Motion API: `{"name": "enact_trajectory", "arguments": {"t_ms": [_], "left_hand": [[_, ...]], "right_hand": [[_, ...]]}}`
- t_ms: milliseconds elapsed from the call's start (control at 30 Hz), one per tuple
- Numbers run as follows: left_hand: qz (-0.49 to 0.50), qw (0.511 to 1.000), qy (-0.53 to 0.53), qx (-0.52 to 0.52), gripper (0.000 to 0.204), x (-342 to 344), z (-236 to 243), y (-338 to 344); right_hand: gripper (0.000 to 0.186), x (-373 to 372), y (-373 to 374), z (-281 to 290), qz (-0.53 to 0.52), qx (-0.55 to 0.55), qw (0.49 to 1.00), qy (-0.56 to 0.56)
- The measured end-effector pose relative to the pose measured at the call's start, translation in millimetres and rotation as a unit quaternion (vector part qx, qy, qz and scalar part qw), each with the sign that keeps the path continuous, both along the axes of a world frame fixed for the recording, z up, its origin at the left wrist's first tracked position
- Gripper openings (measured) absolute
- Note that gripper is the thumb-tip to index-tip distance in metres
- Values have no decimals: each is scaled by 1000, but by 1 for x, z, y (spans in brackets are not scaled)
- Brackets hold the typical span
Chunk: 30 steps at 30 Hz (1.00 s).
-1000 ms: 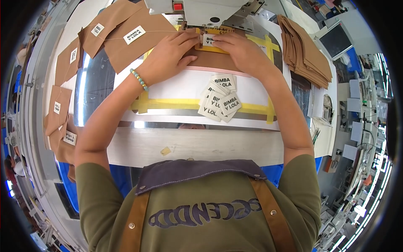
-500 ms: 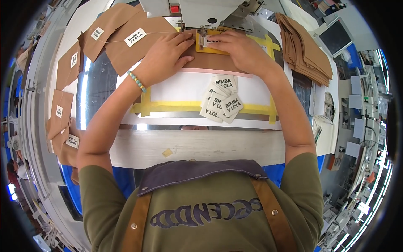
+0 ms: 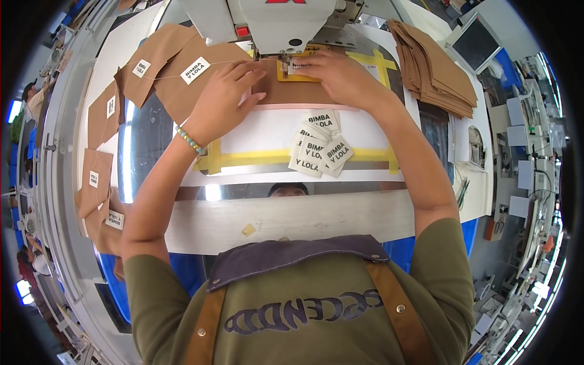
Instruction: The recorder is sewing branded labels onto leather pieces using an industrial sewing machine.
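A brown panel [image 3: 286, 92] with a pink front edge lies under the head of a sewing machine [image 3: 281, 24]. My left hand [image 3: 230, 100], with a beaded bracelet at its wrist, rests at the panel's left end, fingers outstretched and thumb apart, holding nothing. My right hand [image 3: 340, 76] reaches over a yellow template [image 3: 298, 77], its fingers laid out across a white label in the template's opening. The fingers partly hide that label. In front of the panel sits a loose pile of white printed labels [image 3: 320, 146].
Labelled brown panels [image 3: 201, 85], strung together by thread, spread along the left side. A stack of brown panels [image 3: 435, 73] lies at the right, near a dark screen [image 3: 477, 45]. Yellow tape [image 3: 261, 159] borders the white work sheet. Small snips [image 3: 463, 191] lie at the right edge.
My left hand has shifted left and slightly down, with its fingers more raised. My right hand stays over the yellow template. The whole view has tilted slightly.
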<state>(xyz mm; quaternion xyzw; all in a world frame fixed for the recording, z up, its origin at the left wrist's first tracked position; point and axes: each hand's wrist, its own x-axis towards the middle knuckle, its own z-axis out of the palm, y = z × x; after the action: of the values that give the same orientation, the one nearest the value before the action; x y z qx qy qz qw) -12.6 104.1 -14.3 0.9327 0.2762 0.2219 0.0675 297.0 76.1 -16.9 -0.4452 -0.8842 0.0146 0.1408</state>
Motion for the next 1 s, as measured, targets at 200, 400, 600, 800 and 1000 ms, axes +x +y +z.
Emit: {"name": "enact_trajectory", "arguments": {"t_ms": [200,400,600,800,1000], "left_hand": [[12,1000,-9,0,39,-10,8,2],[7,999,-19,-27,39,-4,3,1],[-12,999,-3,-40,47,3,-2,2],[-17,1000,25,-2,56,9,-3,-1],[-22,998,62,-4,57,24,-7,4]], "right_hand": [[53,1,11,-1,1,8,999,32],[45,5,8,-4,-46,5,999,7],[40,11,-69,45,-68,-27,997,32],[31,7,-144,66,-99,51,989,99],[23,22,-153,42,-178,122,971,102]]}}
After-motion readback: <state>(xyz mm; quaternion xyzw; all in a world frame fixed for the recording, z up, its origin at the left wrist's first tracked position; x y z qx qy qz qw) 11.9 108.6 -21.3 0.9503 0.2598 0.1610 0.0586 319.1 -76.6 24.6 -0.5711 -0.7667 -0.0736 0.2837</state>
